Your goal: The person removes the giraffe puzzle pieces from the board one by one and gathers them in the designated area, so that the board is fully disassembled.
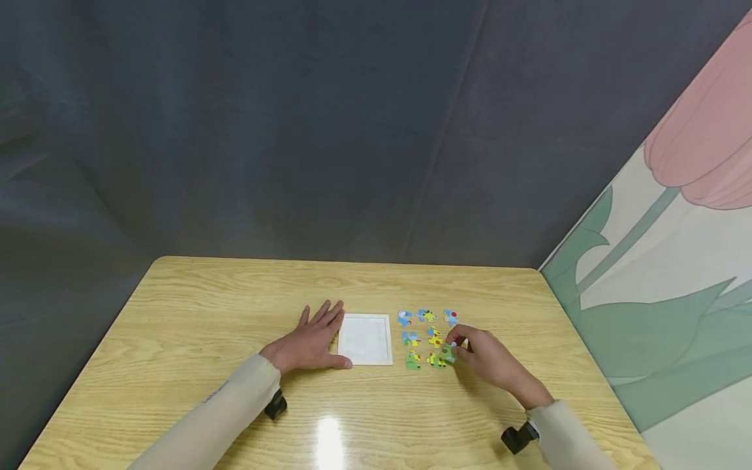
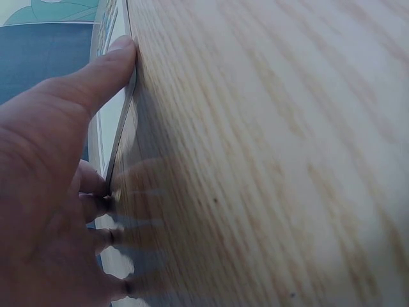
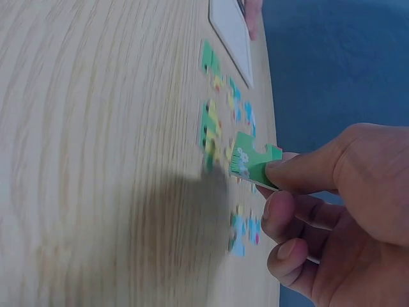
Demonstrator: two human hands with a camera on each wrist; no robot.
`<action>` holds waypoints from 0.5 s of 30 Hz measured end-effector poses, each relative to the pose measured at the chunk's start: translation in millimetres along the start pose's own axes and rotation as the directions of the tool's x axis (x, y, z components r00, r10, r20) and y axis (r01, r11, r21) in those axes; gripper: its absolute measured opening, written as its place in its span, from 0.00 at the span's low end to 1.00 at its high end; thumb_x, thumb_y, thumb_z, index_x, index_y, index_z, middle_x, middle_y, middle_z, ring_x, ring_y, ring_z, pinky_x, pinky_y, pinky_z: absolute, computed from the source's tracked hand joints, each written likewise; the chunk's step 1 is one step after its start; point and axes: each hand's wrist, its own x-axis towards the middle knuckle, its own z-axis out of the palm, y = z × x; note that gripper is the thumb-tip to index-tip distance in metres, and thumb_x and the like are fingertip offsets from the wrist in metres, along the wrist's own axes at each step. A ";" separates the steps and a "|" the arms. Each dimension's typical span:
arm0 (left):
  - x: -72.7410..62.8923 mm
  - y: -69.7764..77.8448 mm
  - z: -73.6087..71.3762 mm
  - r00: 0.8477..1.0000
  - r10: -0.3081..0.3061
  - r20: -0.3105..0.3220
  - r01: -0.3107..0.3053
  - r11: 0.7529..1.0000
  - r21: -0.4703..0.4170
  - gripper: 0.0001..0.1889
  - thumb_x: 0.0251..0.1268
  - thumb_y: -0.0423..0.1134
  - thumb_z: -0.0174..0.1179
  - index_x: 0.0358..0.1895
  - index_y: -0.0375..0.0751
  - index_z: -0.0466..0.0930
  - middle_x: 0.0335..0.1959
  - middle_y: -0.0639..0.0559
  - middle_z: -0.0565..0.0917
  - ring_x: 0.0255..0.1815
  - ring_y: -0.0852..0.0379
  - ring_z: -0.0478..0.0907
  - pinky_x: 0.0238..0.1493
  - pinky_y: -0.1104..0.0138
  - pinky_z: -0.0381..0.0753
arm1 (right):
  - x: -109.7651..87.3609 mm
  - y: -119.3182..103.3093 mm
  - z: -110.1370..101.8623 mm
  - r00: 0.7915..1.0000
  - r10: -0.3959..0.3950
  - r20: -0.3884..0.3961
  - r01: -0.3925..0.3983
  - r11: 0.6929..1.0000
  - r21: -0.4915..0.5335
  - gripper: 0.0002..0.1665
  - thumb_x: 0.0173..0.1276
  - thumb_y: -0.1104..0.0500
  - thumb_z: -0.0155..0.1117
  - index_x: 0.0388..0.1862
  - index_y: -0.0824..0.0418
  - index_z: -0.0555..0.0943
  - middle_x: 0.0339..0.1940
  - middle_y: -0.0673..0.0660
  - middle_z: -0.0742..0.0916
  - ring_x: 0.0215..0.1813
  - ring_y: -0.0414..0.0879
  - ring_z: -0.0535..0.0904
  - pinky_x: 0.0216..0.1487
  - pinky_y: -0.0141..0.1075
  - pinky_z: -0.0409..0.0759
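Observation:
Between thumb and fingertips, my right hand [image 1: 484, 356] pinches a green puzzle piece [image 3: 250, 157] with small white flowers printed on it. It is held over the table beside the loose pieces. My left hand [image 1: 311, 341] lies spread at the left edge of a white square puzzle tray [image 1: 364, 339], thumb at its lower left corner. In the left wrist view the thumb [image 2: 115, 64] rests along the tray's edge. To the tray's right lie several puzzle pieces [image 1: 435, 341] in rough rows, blue ones farther away and green ones nearer.
All this lies on a wood-grain table [image 1: 223, 294]. A dark curtain [image 1: 294, 130] hangs behind its far edge. On the right stands a panel with a printed tulip [image 1: 699, 143]. Each wrist carries a small black camera [image 1: 519, 437].

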 end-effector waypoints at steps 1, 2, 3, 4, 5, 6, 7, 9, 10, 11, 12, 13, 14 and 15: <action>-0.2 0.1 -0.1 1.000 0.000 0.001 0.000 1.000 -0.002 0.57 0.73 0.67 0.62 0.88 0.36 0.44 0.92 0.43 0.38 0.92 0.38 0.32 0.86 0.32 0.32 | -1.4 2.2 -1.0 1.000 0.007 0.000 -0.007 1.000 0.001 0.07 0.78 0.67 0.63 0.46 0.57 0.84 0.39 0.52 0.87 0.26 0.36 0.68 0.29 0.30 0.69; 0.0 0.0 0.1 1.000 -0.001 0.002 0.001 1.000 -0.004 0.56 0.73 0.67 0.62 0.88 0.36 0.44 0.92 0.43 0.38 0.92 0.39 0.31 0.86 0.32 0.31 | -2.7 4.6 -1.8 1.000 0.015 0.000 -0.015 1.000 0.002 0.07 0.78 0.67 0.63 0.46 0.57 0.84 0.39 0.52 0.87 0.27 0.36 0.68 0.29 0.30 0.70; 0.1 0.1 0.1 1.000 0.000 0.003 0.000 1.000 -0.005 0.56 0.73 0.67 0.62 0.88 0.36 0.43 0.92 0.43 0.38 0.92 0.39 0.31 0.86 0.32 0.31 | -4.2 6.8 -2.5 1.000 0.022 0.001 -0.022 1.000 0.005 0.07 0.78 0.68 0.63 0.46 0.57 0.84 0.39 0.52 0.87 0.27 0.37 0.68 0.29 0.30 0.70; 0.3 0.2 0.1 1.000 0.002 0.002 -0.002 1.000 -0.007 0.56 0.73 0.67 0.62 0.88 0.36 0.43 0.91 0.43 0.38 0.92 0.38 0.31 0.86 0.32 0.31 | -5.7 8.7 -3.3 1.000 0.031 0.000 -0.031 0.999 0.008 0.07 0.78 0.68 0.63 0.46 0.57 0.84 0.39 0.52 0.87 0.27 0.37 0.69 0.30 0.30 0.70; 0.4 0.4 0.2 1.000 0.003 0.002 -0.003 1.000 -0.006 0.57 0.73 0.67 0.62 0.88 0.36 0.43 0.91 0.43 0.37 0.92 0.38 0.31 0.86 0.32 0.31 | -7.3 10.5 -4.0 0.999 0.035 -0.002 -0.035 0.999 0.008 0.07 0.78 0.68 0.63 0.46 0.58 0.84 0.39 0.53 0.87 0.27 0.38 0.69 0.30 0.30 0.70; 0.6 0.5 0.3 1.000 0.006 0.002 -0.006 1.000 -0.007 0.56 0.73 0.67 0.62 0.88 0.36 0.43 0.91 0.43 0.37 0.92 0.38 0.31 0.86 0.32 0.31 | -8.8 12.3 -4.8 0.999 0.037 -0.005 -0.037 0.999 0.006 0.07 0.78 0.68 0.63 0.46 0.58 0.84 0.39 0.53 0.87 0.28 0.38 0.69 0.30 0.30 0.70; 0.8 0.5 0.4 1.000 0.007 0.002 -0.007 1.000 -0.007 0.57 0.73 0.67 0.62 0.88 0.36 0.43 0.91 0.43 0.37 0.92 0.38 0.31 0.86 0.32 0.31 | -10.1 14.1 -5.1 0.999 0.040 -0.005 -0.040 0.999 0.005 0.07 0.77 0.69 0.63 0.46 0.58 0.84 0.39 0.52 0.87 0.28 0.38 0.70 0.30 0.30 0.71; 0.8 0.3 0.7 1.000 0.006 -0.001 -0.006 1.000 -0.005 0.57 0.73 0.67 0.62 0.88 0.35 0.43 0.91 0.43 0.38 0.92 0.38 0.31 0.86 0.32 0.31 | -11.9 17.1 -5.5 0.999 0.041 -0.008 -0.041 0.999 -0.001 0.07 0.77 0.69 0.63 0.45 0.58 0.84 0.39 0.52 0.87 0.29 0.39 0.70 0.31 0.30 0.71; 0.7 0.1 0.9 1.000 0.005 -0.001 -0.005 1.000 -0.006 0.57 0.73 0.67 0.62 0.88 0.35 0.43 0.91 0.43 0.38 0.92 0.38 0.31 0.86 0.32 0.31 | -12.4 18.2 -5.5 0.999 0.042 -0.009 -0.042 0.999 -0.007 0.07 0.77 0.69 0.64 0.45 0.58 0.84 0.38 0.52 0.87 0.29 0.38 0.70 0.31 0.30 0.71; 0.6 0.0 1.1 1.000 0.004 -0.001 -0.004 1.000 -0.005 0.57 0.73 0.67 0.62 0.88 0.35 0.43 0.91 0.43 0.38 0.92 0.38 0.31 0.86 0.32 0.31 | -12.7 19.7 -5.3 0.999 0.035 -0.009 -0.035 0.999 -0.015 0.07 0.77 0.70 0.64 0.44 0.58 0.84 0.38 0.53 0.87 0.30 0.38 0.71 0.31 0.30 0.71; 0.4 -0.2 1.1 1.000 0.003 0.000 -0.003 1.000 -0.006 0.57 0.73 0.67 0.62 0.88 0.35 0.43 0.91 0.43 0.38 0.92 0.38 0.31 0.86 0.32 0.31 | -12.7 21.0 -4.9 0.999 0.040 -0.008 -0.040 0.999 -0.018 0.08 0.76 0.70 0.64 0.44 0.58 0.84 0.38 0.53 0.87 0.30 0.38 0.71 0.32 0.29 0.71; 0.3 -0.4 1.1 1.000 0.002 0.001 -0.002 1.000 -0.005 0.57 0.73 0.67 0.62 0.88 0.35 0.43 0.91 0.43 0.37 0.92 0.39 0.31 0.86 0.32 0.31 | -12.8 22.2 -4.3 0.999 0.043 -0.005 -0.043 0.999 -0.021 0.08 0.76 0.70 0.64 0.44 0.58 0.84 0.38 0.53 0.87 0.31 0.38 0.72 0.32 0.29 0.72; 0.1 -0.6 1.1 1.000 0.002 0.001 -0.002 1.000 -0.004 0.57 0.73 0.67 0.62 0.88 0.36 0.43 0.91 0.43 0.37 0.92 0.39 0.31 0.86 0.32 0.31 | -12.7 23.6 -3.4 0.999 0.043 -0.004 -0.043 0.999 -0.023 0.08 0.76 0.70 0.64 0.44 0.58 0.84 0.38 0.53 0.87 0.31 0.38 0.72 0.32 0.29 0.72; 0.1 -0.7 1.0 1.000 0.002 0.002 -0.002 1.000 -0.002 0.56 0.73 0.67 0.62 0.88 0.36 0.43 0.91 0.43 0.37 0.92 0.39 0.31 0.86 0.32 0.31 | -12.7 24.9 -2.6 0.999 0.040 -0.003 -0.040 0.999 -0.027 0.08 0.75 0.71 0.64 0.44 0.58 0.85 0.38 0.53 0.87 0.32 0.38 0.73 0.33 0.29 0.72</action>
